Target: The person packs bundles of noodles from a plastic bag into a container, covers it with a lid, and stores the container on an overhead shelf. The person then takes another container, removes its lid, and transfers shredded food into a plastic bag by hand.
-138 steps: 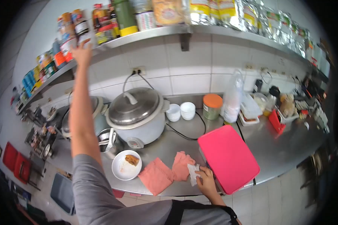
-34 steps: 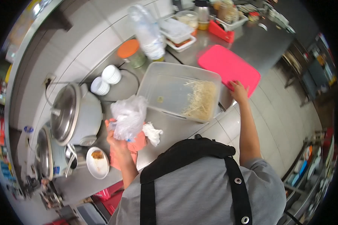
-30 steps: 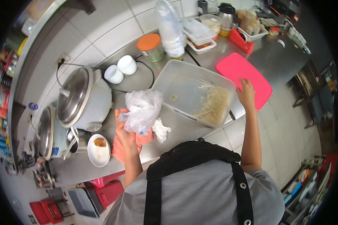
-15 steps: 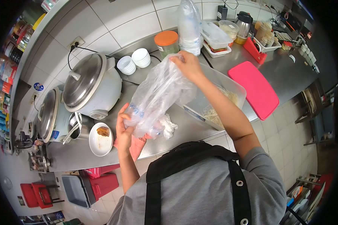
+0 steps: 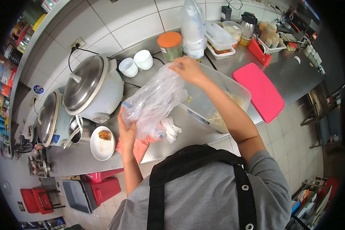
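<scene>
A crumpled clear plastic bag [image 5: 153,100] stretches between my two hands above the steel counter. My right hand [image 5: 188,71] pinches its upper end, beside a clear plastic tub [image 5: 203,82] holding thin pale noodles [image 5: 220,117]. My left hand [image 5: 127,130] has its fingers closed on the bag's lower left end, where blue print shows. Beneath the bag lie a salmon-coloured cloth [image 5: 140,147] and a crumpled white tissue [image 5: 171,129]. Left of my left hand stands a white bowl [image 5: 103,151] with some brown food in it.
Two large lidded cookers [image 5: 97,92] line the left side. Behind the bag are stacked small white cups [image 5: 143,59], an orange-lidded jar [image 5: 170,46] and a tall bagged stack [image 5: 193,32]. A pink lid [image 5: 258,92] lies right of the tub.
The bag has shifted slightly left and bunched up more. My right hand has moved a little left and down, my left hand slightly lower.
</scene>
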A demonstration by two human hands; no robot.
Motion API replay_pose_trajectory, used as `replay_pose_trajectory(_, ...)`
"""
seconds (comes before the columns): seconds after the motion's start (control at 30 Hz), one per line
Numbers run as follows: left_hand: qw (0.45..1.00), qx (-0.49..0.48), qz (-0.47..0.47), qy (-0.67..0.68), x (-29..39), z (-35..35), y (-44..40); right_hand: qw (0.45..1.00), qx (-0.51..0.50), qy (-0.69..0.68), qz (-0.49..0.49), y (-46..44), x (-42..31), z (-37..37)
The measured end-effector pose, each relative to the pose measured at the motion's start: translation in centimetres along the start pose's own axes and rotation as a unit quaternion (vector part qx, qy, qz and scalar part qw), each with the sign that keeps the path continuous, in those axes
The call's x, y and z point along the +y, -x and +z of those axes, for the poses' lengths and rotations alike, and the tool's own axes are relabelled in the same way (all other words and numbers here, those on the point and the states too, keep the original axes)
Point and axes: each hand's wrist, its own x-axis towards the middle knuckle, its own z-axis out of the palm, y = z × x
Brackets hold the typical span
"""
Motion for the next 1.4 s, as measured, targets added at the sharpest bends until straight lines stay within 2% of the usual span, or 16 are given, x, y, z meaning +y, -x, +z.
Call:
replay_pose_trajectory(0.03,0.999,-0.002,-0.048,0.011,-1.0,-0.6,-0.2,0.997,-0.022,0.056,0.045,0.0,-0.8,-0.6)
replay_pose_trajectory(0.13,0.970,-0.021,-0.201,0.135,-5.4,-1.3,-0.4,0.931,-0.123,-0.290,0.185,0.3,-1.0,-0.3)
replay_pose_trajectory(0.23,0.930,-0.058,-0.236,0.274,-8.4,-1.2,0.4,0.939,-0.182,-0.287,-0.059,2.7,-0.2,0.2)
replay_pose_trajectory(0.3,0.923,-0.069,-0.253,0.282,-9.5,-1.4,0.9,0.976,-0.141,-0.024,-0.167,4.6,0.8,2.1)
replay_pose_trajectory(0.37,0.925,-0.062,-0.308,0.213,-10.2,-2.1,1.7,0.967,-0.123,0.114,-0.190,5.0,3.5,4.3)
replay_pose_trajectory(0.47,0.959,0.031,-0.045,-0.278,-5.3,-2.7,2.2,0.977,-0.118,0.115,-0.132,4.3,5.8,6.1)
replay_pose_trajectory(0.5,0.955,0.082,0.030,-0.283,-2.0,-3.0,1.7,0.980,-0.108,0.109,-0.126,4.7,4.5,5.7)
replay_pose_trajectory(0.6,0.974,-0.048,0.138,-0.174,8.2,0.0,1.6,0.984,-0.090,0.136,-0.072,4.6,0.4,5.4)
replay_pose_trajectory(0.67,0.958,-0.146,0.108,-0.221,8.8,4.4,2.2,0.983,-0.085,0.154,-0.059,3.9,-0.8,5.9)
replay_pose_trajectory(0.87,0.815,0.127,-0.011,-0.565,0.9,6.1,1.3,0.959,-0.249,0.034,-0.128,3.7,-2.5,1.6)
replay_pose_trajectory(0.93,0.878,0.088,-0.072,-0.465,0.3,3.8,0.4,0.876,-0.425,-0.111,-0.198,2.8,-1.8,-0.3)
replay_pose_trajectory(1.03,0.923,0.031,-0.038,-0.383,-3.3,-0.6,-1.4,0.858,-0.432,-0.049,-0.275,4.1,-2.1,-1.6)
replay_pose_trajectory(1.13,0.940,-0.096,-0.003,-0.328,-0.3,-2.1,-1.6,0.912,-0.286,0.168,-0.241,3.3,2.1,-1.8)
replay_pose_trajectory(1.2,0.940,-0.216,0.027,-0.264,2.0,-2.4,-0.7,0.954,-0.251,-0.015,-0.164,1.8,4.9,-3.2)
replay_pose_trajectory(1.3,0.966,-0.181,-0.027,-0.182,2.5,-3.6,0.1,0.987,-0.124,-0.101,-0.025,0.4,8.8,-8.5)
replay_pose_trajectory(1.4,0.984,-0.076,-0.106,-0.121,2.0,-4.3,0.6,0.931,-0.130,0.339,0.019,1.0,18.9,-10.0)
